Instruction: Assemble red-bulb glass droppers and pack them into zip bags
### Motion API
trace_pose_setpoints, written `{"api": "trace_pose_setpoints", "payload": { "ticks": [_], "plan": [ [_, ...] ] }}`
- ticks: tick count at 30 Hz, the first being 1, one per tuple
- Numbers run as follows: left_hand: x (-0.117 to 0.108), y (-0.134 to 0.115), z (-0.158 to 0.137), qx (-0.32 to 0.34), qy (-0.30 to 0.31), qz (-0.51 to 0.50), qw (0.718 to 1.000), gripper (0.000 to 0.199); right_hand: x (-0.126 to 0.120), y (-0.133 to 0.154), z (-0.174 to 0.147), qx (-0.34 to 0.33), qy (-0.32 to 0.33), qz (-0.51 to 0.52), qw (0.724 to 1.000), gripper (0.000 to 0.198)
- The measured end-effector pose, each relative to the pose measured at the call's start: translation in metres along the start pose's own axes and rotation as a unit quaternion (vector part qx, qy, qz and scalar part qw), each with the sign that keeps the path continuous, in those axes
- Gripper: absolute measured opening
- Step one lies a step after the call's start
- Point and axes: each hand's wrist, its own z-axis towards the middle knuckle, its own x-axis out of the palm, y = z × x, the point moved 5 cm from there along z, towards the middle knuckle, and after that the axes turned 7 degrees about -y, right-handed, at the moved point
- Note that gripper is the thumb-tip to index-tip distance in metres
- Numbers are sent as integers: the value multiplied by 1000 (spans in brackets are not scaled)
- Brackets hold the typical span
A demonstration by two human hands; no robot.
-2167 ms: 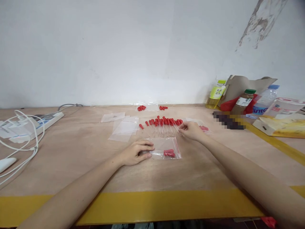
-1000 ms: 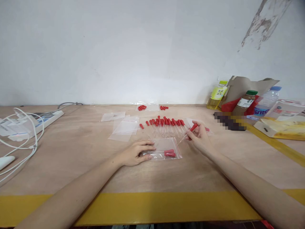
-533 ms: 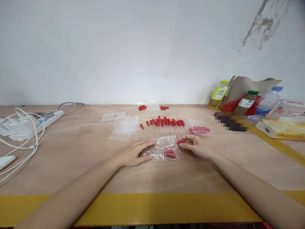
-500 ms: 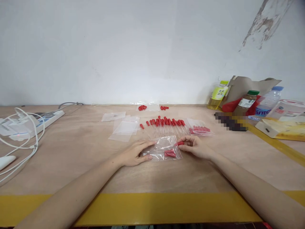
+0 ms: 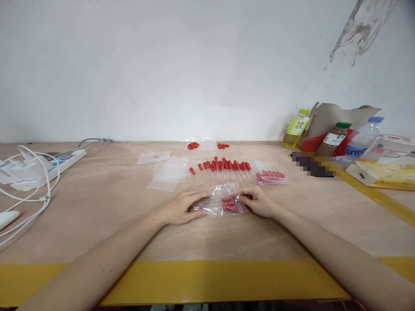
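Observation:
A clear zip-lock bag (image 5: 214,205) lies flat on the table between my hands, with several red-bulbed glass droppers (image 5: 229,203) inside and their bulbs toward its right-hand mouth. My left hand (image 5: 185,208) holds down the bag's left end, thumb and forefinger apart on the plastic. My right hand (image 5: 258,201) is closed in a pinch at the mouth's red-striped edge; the fingertips are partly hidden. Just beyond the bag, a row of loose droppers (image 5: 223,166) lies with red bulbs facing the wall.
Flat clear bags (image 5: 171,170) lie to the left of the row. A bag of red-bulbed droppers (image 5: 271,176) is at its right, and small red bulbs (image 5: 193,146) lie near the wall. A power strip (image 5: 69,162) with white cables stands left; bottles (image 5: 333,140) and packaging (image 5: 385,172) stand right.
The red-bulbed dropper that my right hand held at the bag's mouth is now inside, beside the others. My right fingers have moved onto the bag's edge; my left hand has hardly moved.

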Motion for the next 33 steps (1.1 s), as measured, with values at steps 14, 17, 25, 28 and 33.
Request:
{"api": "trace_pose_setpoints", "payload": {
  "ticks": [14,17,25,28,33],
  "plan": [
    [3,3,1,16,-4,-9,1000,42,-38,3,43,66,-216,-160,961,15],
    [4,3,1,30,0,0,1000,42,-31,9,74,75,-247,-235,937,17],
    [5,3,0,50,20,17,998,42,-1,8,123,173,-235,-284,913,43],
    [5,3,0,51,24,19,998,43,-4,12,124,184,-232,-278,914,48],
    [5,3,0,48,16,13,999,42,-28,25,98,93,-238,-205,945,59]
  ]
}}
